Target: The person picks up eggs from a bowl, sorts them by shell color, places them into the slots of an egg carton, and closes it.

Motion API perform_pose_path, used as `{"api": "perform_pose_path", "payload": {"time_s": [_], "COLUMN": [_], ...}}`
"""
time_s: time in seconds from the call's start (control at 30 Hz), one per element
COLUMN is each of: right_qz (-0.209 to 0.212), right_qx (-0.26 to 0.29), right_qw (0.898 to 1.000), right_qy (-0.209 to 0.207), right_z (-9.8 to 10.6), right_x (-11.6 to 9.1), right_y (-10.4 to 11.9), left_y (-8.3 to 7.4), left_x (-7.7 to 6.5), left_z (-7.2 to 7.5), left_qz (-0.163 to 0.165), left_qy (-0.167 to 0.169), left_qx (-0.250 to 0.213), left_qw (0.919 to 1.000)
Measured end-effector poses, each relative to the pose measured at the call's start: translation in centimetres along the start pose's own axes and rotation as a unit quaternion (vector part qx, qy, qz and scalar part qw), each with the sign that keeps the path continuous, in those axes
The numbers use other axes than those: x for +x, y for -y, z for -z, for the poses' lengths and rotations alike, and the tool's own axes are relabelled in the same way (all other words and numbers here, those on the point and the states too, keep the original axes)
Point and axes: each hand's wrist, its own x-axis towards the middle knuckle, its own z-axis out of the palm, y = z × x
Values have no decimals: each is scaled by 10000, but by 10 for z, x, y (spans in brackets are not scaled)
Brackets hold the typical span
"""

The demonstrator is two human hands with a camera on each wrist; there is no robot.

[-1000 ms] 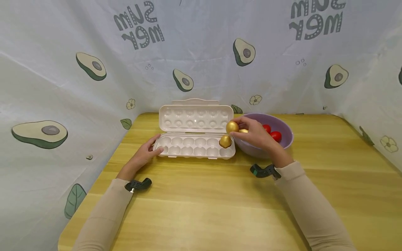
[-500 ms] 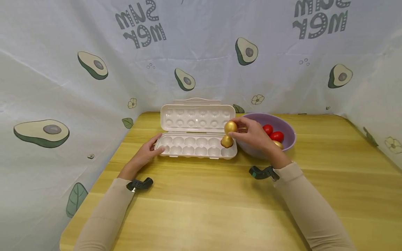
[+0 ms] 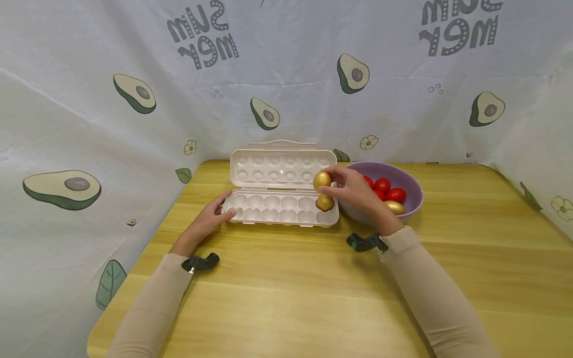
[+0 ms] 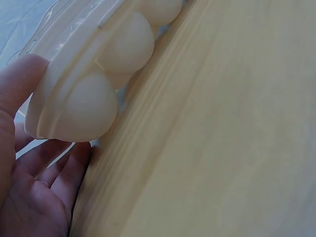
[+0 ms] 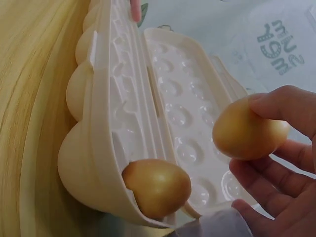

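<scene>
A cream plastic egg carton [image 3: 279, 223] lies with its lid [image 3: 284, 160] tipped back. My left hand [image 3: 206, 219] grips the carton's left end, thumb at the rim and fingers below, as the left wrist view shows. A golden egg [image 3: 325, 203] sits in the back cup at the right end. Just above it, my right hand [image 3: 355, 191] pinches another golden egg [image 5: 249, 129] between thumb and fingertips. In the right wrist view this held egg overlaps the lid. The other cups in sight hold nothing.
A purple bowl [image 3: 420, 201] stands right of the carton, partly behind my right hand. Several red eggs [image 3: 396, 194] and a golden egg [image 3: 394, 207] lie in it. A printed curtain [image 3: 304, 114] hangs behind the wooden table [image 3: 286, 288].
My right hand has moved left with the golden egg, from beside the bowl to over the carton's right end. More of the bowl's eggs now show. My left hand stays at the carton.
</scene>
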Motion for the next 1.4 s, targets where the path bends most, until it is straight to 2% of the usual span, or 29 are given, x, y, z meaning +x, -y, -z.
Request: {"api": "perform_pose_path", "payload": {"time_s": [0.13, 0.23, 0.33, 0.43, 0.6, 0.8, 1.0, 1.1, 1.23, 1.33, 1.4], "right_qz": [-96, -182, -214, -254, -100, -84, -123, -54, 88, 164, 199], "right_qx": [49, 313, 537, 512, 58, -37, -154, -231, -350, -450, -550], "right_qw": [9999, 9993, 9983, 9984, 9999, 9999, 9998, 9997, 9993, 9986, 9979], "right_qy": [116, 98, 98, 46, -97, -107, -70, 4, 133, 223, 278], "right_z": [-4, -8, -13, -17, -22, -24, -28, -29, -30, -31, -32], "right_x": [2, 4, 10, 15, 17, 18, 21, 20, 20, 19, 19], "right_y": [2, 4, -8, -22, -32, -31, -32, -33, -33, -32, -31], "left_y": [1, -7, -18, -23, -13, 1, -2, -13, -11, -3, -9], "left_x": [1, -1, -5, -8, -3, 2, 1, -3, -2, 1, -2], "left_z": [0, -2, -3, -5, -4, -2, 1, 0, 0, 2, 1], "left_qz": [-21, 1, 33, 43, 63, 20, 12, 49, 36, 20, 42], "left_qy": [35, 85, 122, 136, 108, -14, -35, 57, 67, 38, 69], "left_qx": [49, -35, -118, -105, -74, 141, 251, 166, 154, 172, 105], "left_qw": [10000, 10000, 9999, 9998, 9999, 9999, 9997, 9998, 9999, 9998, 9999]}}
